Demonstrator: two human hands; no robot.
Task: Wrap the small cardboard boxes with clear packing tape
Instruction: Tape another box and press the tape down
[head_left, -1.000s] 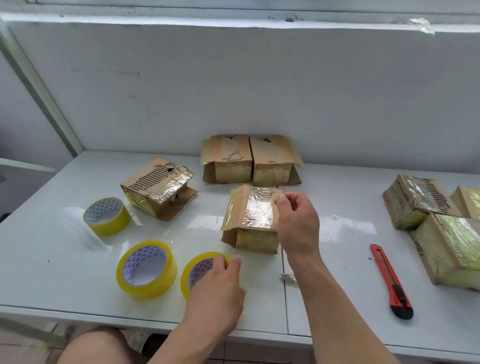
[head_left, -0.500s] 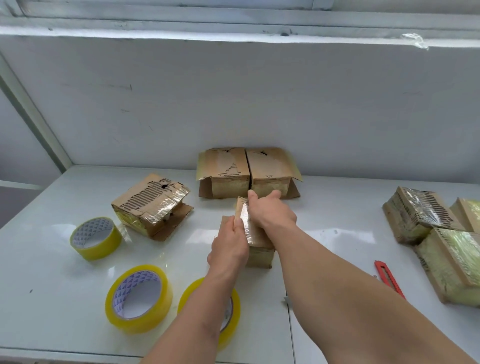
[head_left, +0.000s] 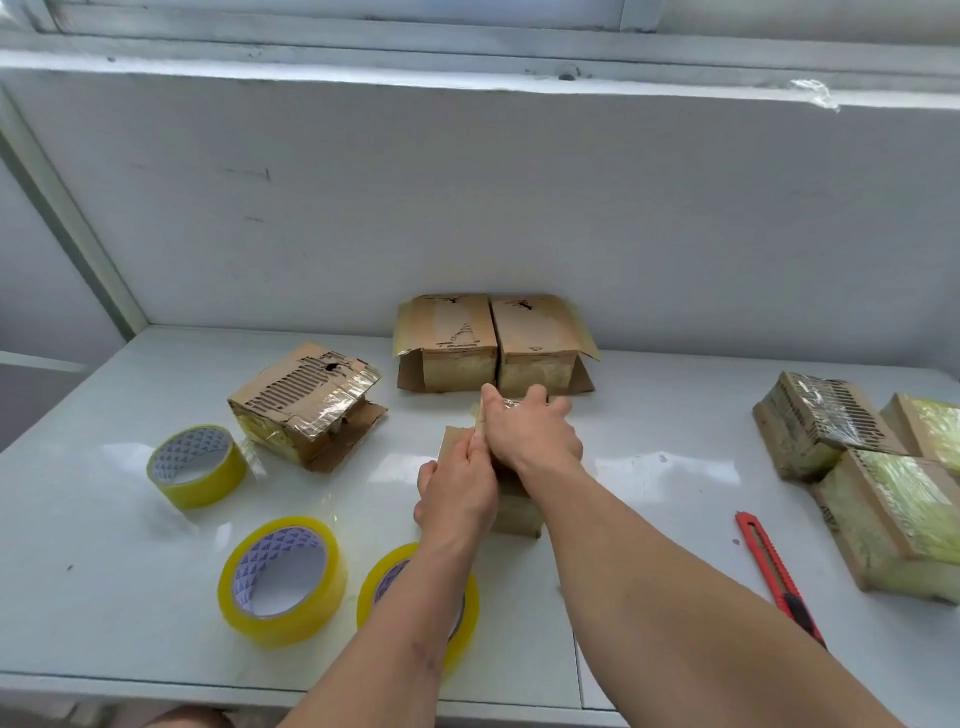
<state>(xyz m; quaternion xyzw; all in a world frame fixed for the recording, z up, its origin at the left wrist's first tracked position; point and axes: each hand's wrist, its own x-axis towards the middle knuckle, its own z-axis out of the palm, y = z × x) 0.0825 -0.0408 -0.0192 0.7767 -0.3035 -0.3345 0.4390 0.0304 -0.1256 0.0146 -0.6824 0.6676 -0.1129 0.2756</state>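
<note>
Nearest lie three yellow tape rolls (head_left: 283, 579) on the white table (head_left: 104, 519), left of the arms. In the middle stands the small box (head_left: 514, 512), both hands on it: the left hand (head_left: 457, 496) curls against its left side, the right hand (head_left: 532, 436) clamps over the top. It looks light, stiff cardboard, slick where taped; hold the edges. Farther off, two boxes (head_left: 493, 340) sit flaps open, contents hidden.

Red utility knife (head_left: 774, 564) on the white table (head_left: 104, 597), grey wall (head_left: 467, 208) behind.
</note>
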